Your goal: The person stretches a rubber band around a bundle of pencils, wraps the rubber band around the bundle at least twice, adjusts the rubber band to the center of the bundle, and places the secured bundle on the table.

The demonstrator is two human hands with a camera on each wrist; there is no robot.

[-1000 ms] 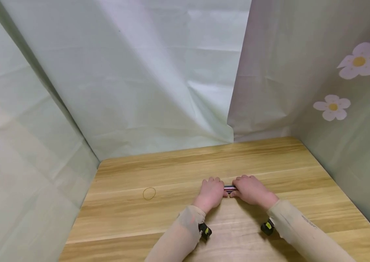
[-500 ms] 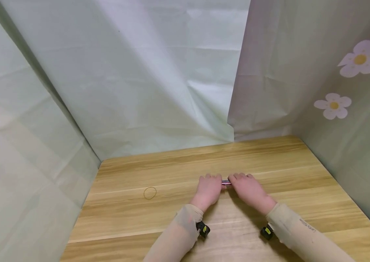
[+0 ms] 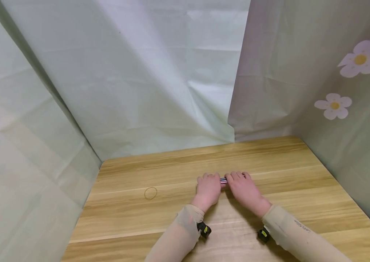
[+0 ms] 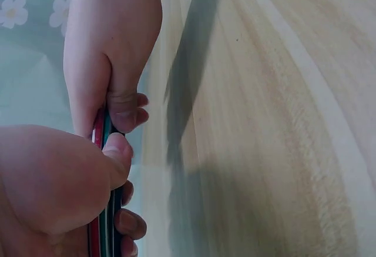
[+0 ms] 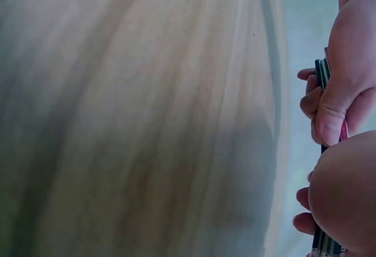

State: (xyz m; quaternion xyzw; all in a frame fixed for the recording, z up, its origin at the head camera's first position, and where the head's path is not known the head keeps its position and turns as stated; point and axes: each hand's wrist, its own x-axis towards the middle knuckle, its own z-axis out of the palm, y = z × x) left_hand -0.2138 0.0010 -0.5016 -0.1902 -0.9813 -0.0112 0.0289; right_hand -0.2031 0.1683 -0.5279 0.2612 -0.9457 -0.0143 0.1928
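We are holding a bunch of what are looking like pencils [image 3: 223, 180] in both hands, in front of us at the desk [image 3: 122, 218]. Our left hand [image 3: 209, 187] is grasping one end portion, its fingers wrapping round and its thumb pressing along the side; our right hand [image 3: 244, 189] is grasping the other portion in much the same way. The two hands are lying just beside each other, their thumb tips nearly meeting, and only a short striped stretch is showing between them. In the right wrist view, ends are poking out past our left hand and silvery parts are showing under our right. Whether the pencils are touching the desk, we cannot tell.

A thin band [image 3: 150, 193] is lying on the desk in a loose ring, to the left of our left hand and well apart from it.

As we are judging it, holding well is meaning squeezing evenly from both sides, so that no pencil is sliding lengthwise or twisting out. The ends beyond our left hand are seeming slightly uneven, so we should be tapping them level while gripping lightly, then firming up. Smooth barrels are probably slipping easily, so our thumbs should be lying flat across several at once.
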